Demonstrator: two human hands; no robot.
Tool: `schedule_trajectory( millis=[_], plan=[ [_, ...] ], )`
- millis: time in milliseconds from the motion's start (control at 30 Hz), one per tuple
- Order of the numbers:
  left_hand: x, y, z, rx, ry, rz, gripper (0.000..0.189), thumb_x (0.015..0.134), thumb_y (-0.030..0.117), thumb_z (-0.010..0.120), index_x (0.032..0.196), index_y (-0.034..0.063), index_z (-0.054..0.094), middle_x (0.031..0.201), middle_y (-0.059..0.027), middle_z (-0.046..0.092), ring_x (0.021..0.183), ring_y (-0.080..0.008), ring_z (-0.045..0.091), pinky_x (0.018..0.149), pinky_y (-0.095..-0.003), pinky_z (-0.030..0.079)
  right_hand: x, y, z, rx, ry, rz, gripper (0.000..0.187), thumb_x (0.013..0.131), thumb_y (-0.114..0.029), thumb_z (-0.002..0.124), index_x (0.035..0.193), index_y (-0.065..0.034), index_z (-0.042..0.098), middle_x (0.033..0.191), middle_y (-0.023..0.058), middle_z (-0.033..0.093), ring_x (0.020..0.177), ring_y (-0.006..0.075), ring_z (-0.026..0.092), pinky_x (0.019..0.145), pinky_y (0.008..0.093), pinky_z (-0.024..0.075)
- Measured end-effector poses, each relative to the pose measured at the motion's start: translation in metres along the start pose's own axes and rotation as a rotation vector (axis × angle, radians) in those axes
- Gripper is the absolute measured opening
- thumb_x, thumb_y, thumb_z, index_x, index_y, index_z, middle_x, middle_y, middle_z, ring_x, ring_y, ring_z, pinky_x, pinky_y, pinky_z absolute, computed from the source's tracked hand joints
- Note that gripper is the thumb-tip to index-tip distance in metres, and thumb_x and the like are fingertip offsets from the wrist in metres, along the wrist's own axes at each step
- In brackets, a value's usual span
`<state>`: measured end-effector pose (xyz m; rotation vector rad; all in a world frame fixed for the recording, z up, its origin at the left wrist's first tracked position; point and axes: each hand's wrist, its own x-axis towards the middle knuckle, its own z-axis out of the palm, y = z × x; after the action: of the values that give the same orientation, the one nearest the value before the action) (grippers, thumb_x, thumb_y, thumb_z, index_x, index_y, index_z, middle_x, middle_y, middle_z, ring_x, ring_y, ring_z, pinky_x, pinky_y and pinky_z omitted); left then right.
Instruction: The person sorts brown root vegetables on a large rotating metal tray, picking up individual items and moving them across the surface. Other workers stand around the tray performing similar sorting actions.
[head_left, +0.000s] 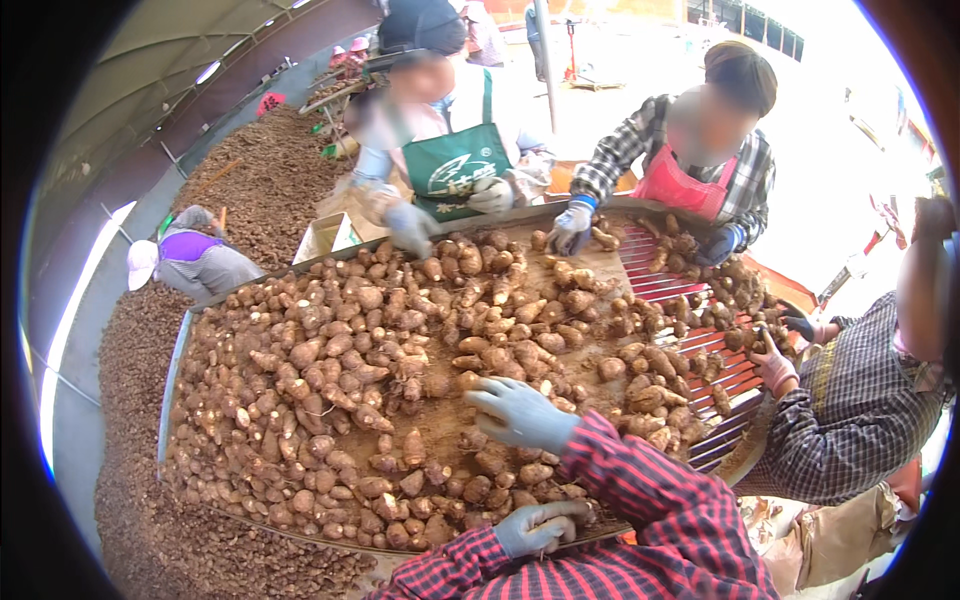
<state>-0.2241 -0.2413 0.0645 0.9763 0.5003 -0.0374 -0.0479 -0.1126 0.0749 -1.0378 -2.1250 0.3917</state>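
Note:
Small brown taro corms (322, 330) lie heaped over a wide sorting table with a raised rim (163, 405). My right hand (517, 414), in a grey glove, reaches over the middle of the heap with its fingers apart, its fingertips at some corms; no corm shows within its grasp. At the near rim is my left hand (541, 528), also gloved in grey, fingers bent and pointing right beside a few corms. Whether it holds one is hidden. Both sleeves are red and black plaid. Right of my hands, more corms rest on a grate of metal bars (705, 382).
Co-workers' gloved hands work at the far rim (411, 229), (571, 226) and at the right end of the grate (772, 364). A large pile of corms (255, 172) covers the floor at left, where another person bends down (210, 262). Brown sacks (844, 536) lie at lower right.

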Motion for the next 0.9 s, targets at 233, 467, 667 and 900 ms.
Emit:
schedule_trajectory(
  millis=[233,467,667,900],
  plan=[
    [-0.067,-0.040,-0.021,-0.155,0.474,0.435,0.060,0.101,0.002,0.061,0.158,0.0002,0.042,0.156,-0.0115,0.051,0.134,-0.0225,0.057,0.113,-0.0394,0.045,0.074,0.051,0.119,-0.392,-0.295,0.422,0.053,0.093,-0.026,0.066,0.142,-0.0102,0.054,0.135,0.0193,0.059,0.130,0.0386,0.053,0.103,0.0488,0.0510],
    [-0.139,-0.061,-0.055,-0.796,0.359,0.703,0.074,0.093,-0.001,0.064,0.162,0.0060,0.035,0.162,-0.0174,0.043,0.127,-0.0281,0.061,0.112,-0.0483,0.053,0.051,0.021,0.095,0.406,0.039,0.132,0.036,0.105,-0.026,0.061,0.133,-0.0038,0.056,0.118,0.0125,0.070,0.106,0.0234,0.069,0.091,0.0359,0.0591],
    [-0.109,-0.053,-0.095,-1.299,0.081,0.395,0.064,0.104,0.055,0.059,0.148,0.0078,0.056,0.128,-0.0170,0.067,0.084,-0.0240,0.067,0.062,-0.0274,0.052,0.043,-0.071,0.049,0.124,-0.240,-0.045,0.032,0.102,-0.029,0.062,0.125,-0.0064,0.066,0.122,0.0160,0.068,0.120,0.0299,0.063,0.109,0.0446,0.0480],
    [-0.082,-0.024,-0.100,-1.142,0.007,0.176,0.086,0.101,0.075,0.043,0.153,0.0071,0.047,0.099,-0.0246,0.075,0.087,-0.0419,0.073,0.061,-0.0398,0.059,0.005,0.023,0.020,-0.474,0.069,0.676,0.072,0.092,-0.036,0.071,0.155,-0.0096,0.046,0.159,0.0240,0.040,0.139,0.0427,0.048,0.115,0.0473,0.0428]
  ],
)
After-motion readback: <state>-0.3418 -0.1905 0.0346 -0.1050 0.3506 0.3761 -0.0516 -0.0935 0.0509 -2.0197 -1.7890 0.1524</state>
